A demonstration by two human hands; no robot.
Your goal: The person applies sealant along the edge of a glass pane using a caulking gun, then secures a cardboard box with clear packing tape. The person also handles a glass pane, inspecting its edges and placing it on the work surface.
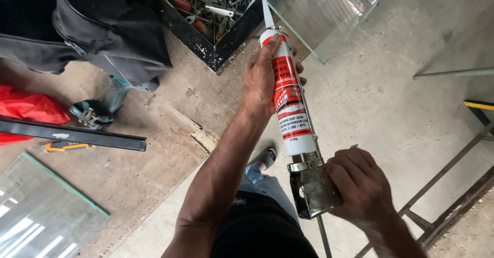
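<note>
In the head view, the left hand (262,80) is wrapped around the upper part of a red-and-white sealant cartridge (290,98) seated in a metal caulking gun (310,188), while the right hand (360,183) is closed tightly on the gun's handle end; the white nozzle (267,12) points up toward the edge of a glass pane (329,11). A black tray of tools (211,11) lies just left of the nozzle, a cordless drill (103,106) and a second glass sheet (41,211) rest well apart on the floor (391,93), and bare concrete lies open to the right, up to a metal frame (442,186).
</note>
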